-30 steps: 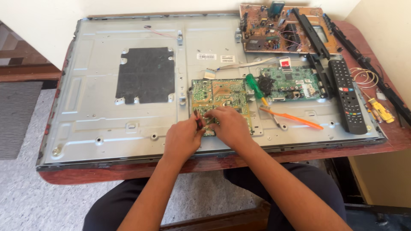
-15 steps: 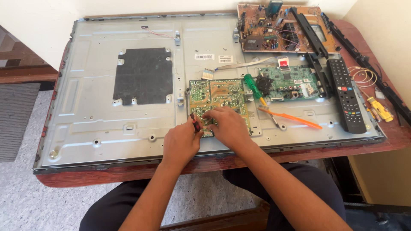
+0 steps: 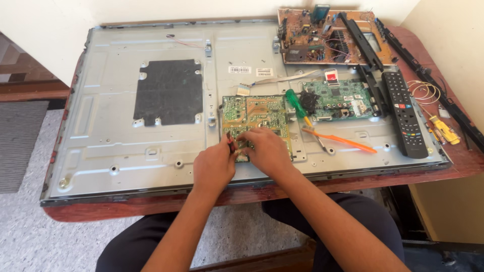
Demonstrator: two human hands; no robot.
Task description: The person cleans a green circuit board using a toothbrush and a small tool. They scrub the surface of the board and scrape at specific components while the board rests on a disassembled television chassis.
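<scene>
A green circuit board (image 3: 257,116) lies solder side up on the grey metal back of a flat television panel (image 3: 126,146). My left hand (image 3: 214,168) grips a small red-handled tool (image 3: 231,143) whose tip touches the board's near left corner. My right hand (image 3: 267,151) rests on the near edge of the same board, fingers pinched close to the tool tip. What the right fingers pinch is hidden.
A green-handled screwdriver (image 3: 297,106) and an orange tool (image 3: 343,142) lie right of the board. Beyond them sit a second green board (image 3: 338,98), a brown board (image 3: 322,35), a black remote (image 3: 403,113), wire coils (image 3: 423,90) and a yellow part (image 3: 443,130). A black pad (image 3: 169,90) covers the panel's left.
Both hands stay at the board's near edge with only slight shifts. The view has tilted a little.
</scene>
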